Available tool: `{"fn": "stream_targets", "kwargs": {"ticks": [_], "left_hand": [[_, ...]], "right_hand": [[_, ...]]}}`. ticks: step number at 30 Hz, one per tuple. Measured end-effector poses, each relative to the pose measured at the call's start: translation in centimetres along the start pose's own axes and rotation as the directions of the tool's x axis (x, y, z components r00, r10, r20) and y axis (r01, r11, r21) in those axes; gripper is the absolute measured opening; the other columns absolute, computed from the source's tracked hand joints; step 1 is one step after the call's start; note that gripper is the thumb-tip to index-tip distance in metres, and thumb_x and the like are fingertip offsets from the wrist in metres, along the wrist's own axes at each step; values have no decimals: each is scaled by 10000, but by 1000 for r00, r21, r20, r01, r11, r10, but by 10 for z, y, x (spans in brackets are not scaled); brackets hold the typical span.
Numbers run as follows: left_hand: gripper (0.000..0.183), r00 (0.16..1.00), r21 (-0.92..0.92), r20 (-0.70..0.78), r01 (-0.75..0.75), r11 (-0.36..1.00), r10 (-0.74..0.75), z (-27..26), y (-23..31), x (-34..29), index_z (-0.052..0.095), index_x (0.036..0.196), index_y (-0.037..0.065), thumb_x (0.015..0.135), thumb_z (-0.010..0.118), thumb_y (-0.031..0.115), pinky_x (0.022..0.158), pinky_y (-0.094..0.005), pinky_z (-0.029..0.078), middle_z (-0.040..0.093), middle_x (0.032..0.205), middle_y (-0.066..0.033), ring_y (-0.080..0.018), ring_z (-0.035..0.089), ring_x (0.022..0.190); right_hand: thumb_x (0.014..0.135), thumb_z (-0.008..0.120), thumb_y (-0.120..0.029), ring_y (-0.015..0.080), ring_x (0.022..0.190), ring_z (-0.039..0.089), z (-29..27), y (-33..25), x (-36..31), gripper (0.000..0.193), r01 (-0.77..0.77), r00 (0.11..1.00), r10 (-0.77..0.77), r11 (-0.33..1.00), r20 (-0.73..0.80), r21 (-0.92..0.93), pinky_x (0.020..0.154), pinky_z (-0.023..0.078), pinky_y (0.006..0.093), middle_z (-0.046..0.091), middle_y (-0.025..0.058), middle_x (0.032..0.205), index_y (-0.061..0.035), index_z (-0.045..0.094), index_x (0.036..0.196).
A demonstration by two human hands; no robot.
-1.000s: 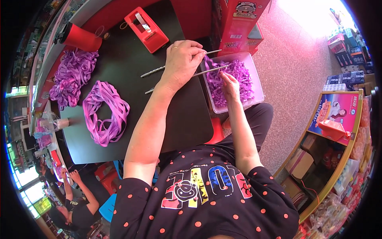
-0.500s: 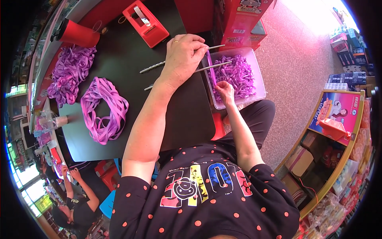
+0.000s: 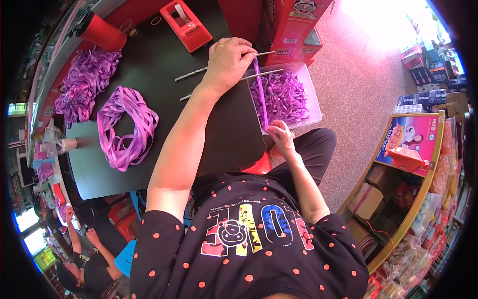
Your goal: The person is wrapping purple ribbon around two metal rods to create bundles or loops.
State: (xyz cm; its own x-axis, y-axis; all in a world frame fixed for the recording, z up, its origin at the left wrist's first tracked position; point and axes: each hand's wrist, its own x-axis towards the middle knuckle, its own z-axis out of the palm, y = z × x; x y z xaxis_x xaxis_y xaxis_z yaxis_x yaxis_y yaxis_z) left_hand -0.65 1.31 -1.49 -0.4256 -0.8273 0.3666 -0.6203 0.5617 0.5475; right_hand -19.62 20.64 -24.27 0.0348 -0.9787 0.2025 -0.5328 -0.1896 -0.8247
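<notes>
A purple ribbon (image 3: 262, 94) runs taut between my two hands, crossing the lower metal rod (image 3: 264, 73). My left hand (image 3: 230, 64) lies over the upper metal rod (image 3: 191, 74), thumb and fingertips pinched on the ribbon's far end beside it. Closer to my body, my right hand (image 3: 282, 137) pinches the near end. Both rods stick out past the table's right edge, above a clear plastic box (image 3: 313, 99) heaped with short purple ribbon pieces (image 3: 289, 94). Whether the ribbon is wrapped round the upper rod is hidden by my left fingers.
On the dark table (image 3: 219, 144) lie a loop of purple ribbon (image 3: 107, 134) and a tangled ribbon heap (image 3: 82, 89). A red tape dispenser (image 3: 186, 27) and a red cup (image 3: 102, 32) stand farther back. Red boxes (image 3: 291, 35) adjoin the plastic box. Another person (image 3: 94, 264) works at lower left.
My right hand has drawn toward my body, lengthening the stretch of ribbon between the hands. My left hand keeps its pinch at the upper rod. The whole view has shifted slightly.
</notes>
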Motion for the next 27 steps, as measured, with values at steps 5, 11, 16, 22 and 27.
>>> {"fn": "stream_targets", "kwargs": {"ticks": [5, 11, 16, 22, 27], "left_hand": [[140, 997, -5, -18, 69, 998, -69, -1, -1, 0, 717, 875, 84, 822, 660, 201, 976, -368, 390, 617, 1142, -46, -257, 503, 1109], [153, 991, -18, 20, 131, 991, -130, -5, 0, -1, 720, 872, 91, 810, 669, 222, 1022, -384, 342, 583, 1202, -36, -258, 440, 1186], [168, 992, -12, 23, 126, 992, -126, -3, -1, 1, 721, 871, 93, 809, 669, 240, 1027, -385, 336, 582, 1204, -36, -257, 437, 1189], [196, 990, -1, 32, 137, 991, -137, -2, 0, 2, 725, 888, 93, 820, 649, 261, 1033, -382, 329, 578, 1221, -35, -259, 434, 1197], [200, 990, 33, 40, 133, 991, -134, -1, -1, 1, 732, 902, 102, 832, 629, 259, 1033, -385, 326, 574, 1232, -32, -260, 430, 1204]], "right_hand": [[758, 717, -129, 285, 972, 553, -30, -44, -45, 176, 7, 999, -9, 999, -43, -34, 869, 438, 387, 599, 108, 1019, -45, 685, 909], [634, 745, -40, 255, 949, 556, -86, -142, -70, 155, 130, 976, -155, 978, -153, -163, 847, 428, 360, 657, 88, 1101, -63, 689, 777], [648, 730, 2, 241, 794, 586, -112, -167, -72, 163, 138, 986, -131, 989, -107, 57, 732, 463, 337, 692, 90, 920, -46, 679, 796], [679, 731, -5, 227, 755, 588, -106, -170, -76, 202, 83, 993, -83, 997, -81, 1, 701, 469, 328, 681, 71, 849, -34, 679, 873], [699, 710, 22, 194, 729, 577, -110, -176, -82, 300, 71, 987, -76, 997, -139, -41, 696, 438, 314, 682, 65, 836, -26, 653, 989]]}}
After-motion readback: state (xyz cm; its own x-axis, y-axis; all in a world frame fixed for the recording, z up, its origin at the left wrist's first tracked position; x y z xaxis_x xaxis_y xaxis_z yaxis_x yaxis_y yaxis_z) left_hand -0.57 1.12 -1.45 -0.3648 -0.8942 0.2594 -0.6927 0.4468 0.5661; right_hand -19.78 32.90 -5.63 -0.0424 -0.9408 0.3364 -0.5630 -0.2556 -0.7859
